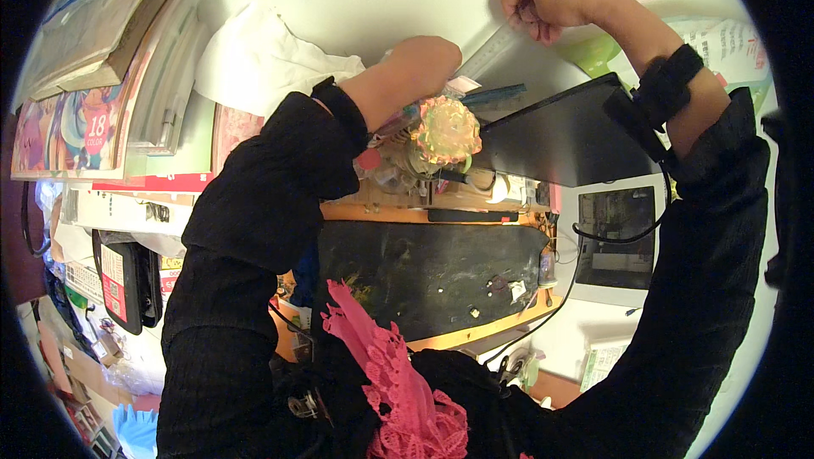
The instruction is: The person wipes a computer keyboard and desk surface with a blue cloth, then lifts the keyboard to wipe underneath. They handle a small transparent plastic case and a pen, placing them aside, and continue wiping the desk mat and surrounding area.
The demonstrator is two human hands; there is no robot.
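My right hand (540, 4) is at the top, against a white surface, with its fingers curled around the upper end of a clear ruler-like strip (489, 52). The strip slants down to the left and bears fine markings. By its lower end is my left hand (427, 60), seen from the back, with its fingers hidden. Just below the left hand is an iridescent yellow artificial rose (446, 130), among clear wrappings and small items. Beside the left wrist lies a crumpled white cloth (267, 55).
A black flat panel (553, 135) stands below my right hand. Stacked books and boxes (95, 128) fill the left. Nearer me, a dark mat (432, 274) with small scraps covers a wooden desk. A black cable (566, 300) hangs at the right. Pink lace fabric (397, 376) hangs before me.
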